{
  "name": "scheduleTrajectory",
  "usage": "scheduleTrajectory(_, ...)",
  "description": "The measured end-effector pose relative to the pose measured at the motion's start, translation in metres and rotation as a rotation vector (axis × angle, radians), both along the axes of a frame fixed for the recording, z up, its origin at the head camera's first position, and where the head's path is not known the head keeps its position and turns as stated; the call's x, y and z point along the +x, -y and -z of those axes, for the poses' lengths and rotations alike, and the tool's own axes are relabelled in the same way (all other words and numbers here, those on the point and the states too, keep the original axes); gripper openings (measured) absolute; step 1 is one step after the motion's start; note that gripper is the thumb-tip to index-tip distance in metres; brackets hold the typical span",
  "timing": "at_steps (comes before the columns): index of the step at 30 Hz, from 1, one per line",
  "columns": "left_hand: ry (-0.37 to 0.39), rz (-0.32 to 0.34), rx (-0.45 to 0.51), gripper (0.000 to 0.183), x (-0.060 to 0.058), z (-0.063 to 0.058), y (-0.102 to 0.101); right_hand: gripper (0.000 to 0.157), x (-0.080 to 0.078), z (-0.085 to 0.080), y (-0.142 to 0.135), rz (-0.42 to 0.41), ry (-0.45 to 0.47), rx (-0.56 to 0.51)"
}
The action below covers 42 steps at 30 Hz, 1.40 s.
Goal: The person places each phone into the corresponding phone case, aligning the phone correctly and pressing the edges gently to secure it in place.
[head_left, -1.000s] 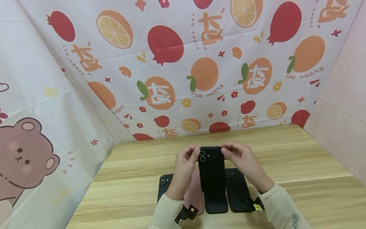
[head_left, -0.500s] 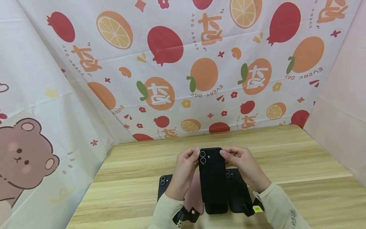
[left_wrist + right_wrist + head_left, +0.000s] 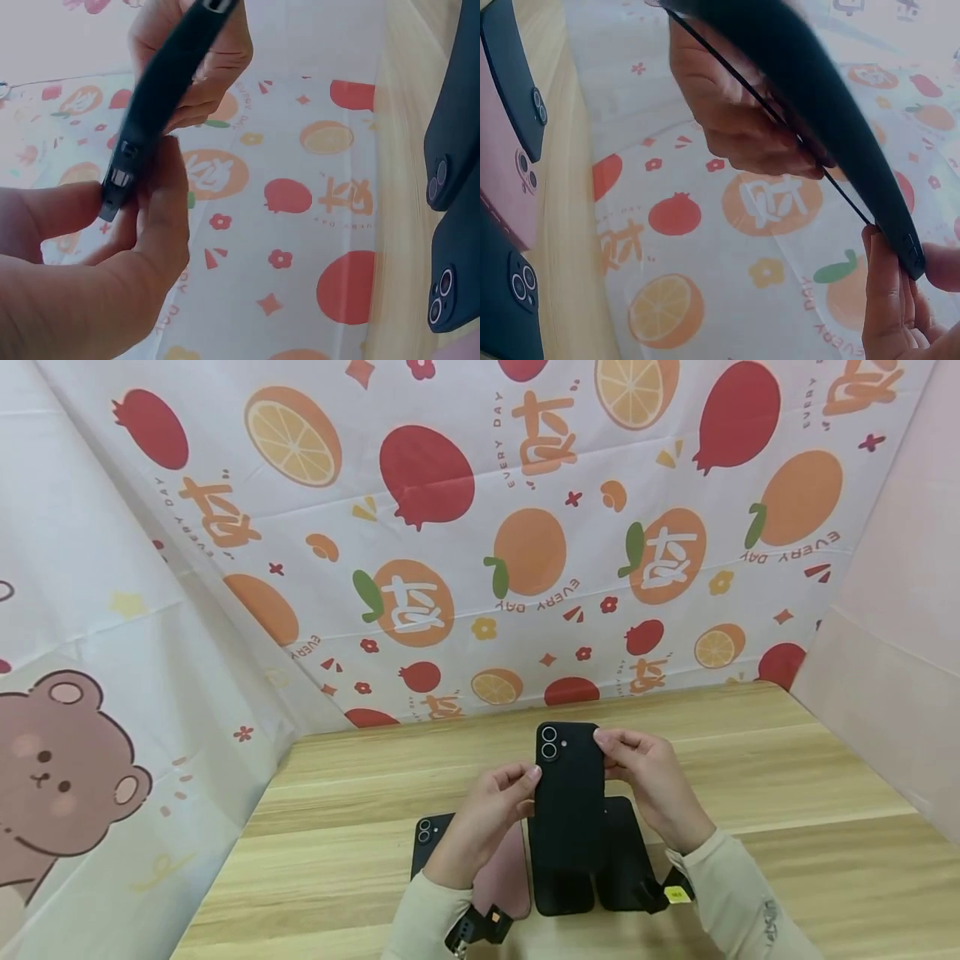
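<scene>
A black phone (image 3: 570,810) with two rear camera lenses is held up above the table, its back toward the head view. My left hand (image 3: 487,818) pinches its left edge, below the camera lenses. At the upper right corner, my right hand (image 3: 656,785) grips it between thumb and fingers. The left wrist view shows the phone's narrow side (image 3: 150,112) with buttons. Under it on the table lie another black phone (image 3: 562,893), partly hidden, and a black phone (image 3: 626,868) to the right. A pink phone (image 3: 510,877) and a dark blue phone (image 3: 423,843) lie left, partly covered by my left arm.
The wooden tabletop (image 3: 352,793) extends to both sides and behind the phones. A fruit-patterned cloth (image 3: 450,543) hangs at the back, with a bear-printed cloth (image 3: 180,677) on the left and a pale cloth (image 3: 892,635) on the right. Each wrist wears a black strap.
Both hands have raised the held phone and shifted it slightly right. My left hand has slid from the top left corner down the left edge, uncovering more of the camera area.
</scene>
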<state>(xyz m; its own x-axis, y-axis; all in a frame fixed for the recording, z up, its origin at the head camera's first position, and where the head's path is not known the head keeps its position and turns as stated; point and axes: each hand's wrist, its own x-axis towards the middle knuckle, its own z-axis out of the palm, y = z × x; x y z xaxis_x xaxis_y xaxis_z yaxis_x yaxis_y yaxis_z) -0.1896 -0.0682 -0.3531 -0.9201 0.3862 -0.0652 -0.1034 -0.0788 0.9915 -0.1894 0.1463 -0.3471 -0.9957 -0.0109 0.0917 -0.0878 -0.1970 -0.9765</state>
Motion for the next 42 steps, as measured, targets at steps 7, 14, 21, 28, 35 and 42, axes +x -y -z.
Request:
scheduleTrajectory(7, -0.037, -0.061, -0.004, 0.021, 0.004, -0.001, -0.004, 0.015, -0.001, 0.001, -0.003, -0.06, 0.067, -0.06)
scheduleTrajectory(14, -0.006, -0.157, 0.052, 0.022, 0.004, 0.001, -0.009, 0.031, -0.006, 0.002, -0.005, -0.165, 0.074, 0.029)
scheduleTrajectory(21, 0.018, -0.237, 0.1, 0.02, 0.001, 0.0, -0.007, 0.037, -0.004, 0.004, -0.004, -0.271, 0.111, 0.14)
scheduleTrajectory(28, 0.029, -0.265, 0.117, 0.018, 0.0, 0.0, -0.007, 0.029, 0.005, 0.007, -0.007, -0.359, 0.116, 0.178)
scheduleTrajectory(35, 0.039, -0.216, 0.062, 0.028, 0.004, 0.001, -0.013, 0.034, 0.01, 0.013, -0.011, -0.27, 0.144, 0.202)
scheduleTrajectory(42, 0.012, -0.208, -0.014, 0.037, 0.008, 0.011, -0.031, 0.037, 0.012, 0.021, -0.027, -0.184, 0.207, 0.28)
